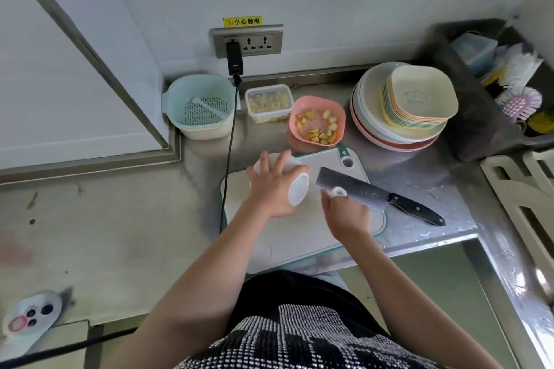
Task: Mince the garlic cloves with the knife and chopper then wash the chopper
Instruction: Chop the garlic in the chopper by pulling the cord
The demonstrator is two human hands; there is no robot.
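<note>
Centrally in frame: left hand (271, 189) wrapped over a white chopper (292, 181), fingers curled round its body, tipped on its side above the upper left part of the cutting board (302, 234). Right hand (344, 214) just right of it, fingertips pinching a small white ring-shaped piece (338, 191), exact nature unclear; a thin cord between piece and chopper not discernible. Knife (371, 193) flat on the board's right edge, broad dark blade toward centre, black handle reaching out over the steel counter (419, 177) toward lower right; ring piece overlapping the blade in view, contact not certain.

Above the board: pink bowl (317, 121) with pale and yellow-tinged peeled garlic cloves (325, 124). Left of it, clear rectangular container (269, 103) with more pale pieces. Further left, in the corner, pale blue strainer basket (199, 106), white spoon-like item inside. Upper right of the bowl: stack of round plates (395, 132) topped with a stack of square pastel dishes (419, 96). Far right: dark rack (467, 93) with brushes and a small tub. On the wall, upper centre: socket plate (247, 40) with yellow warning label, black adapter plugged in, cable (229, 159) dropping past the board's left edge. Bottom left: white device with round marks, blurred.
</note>
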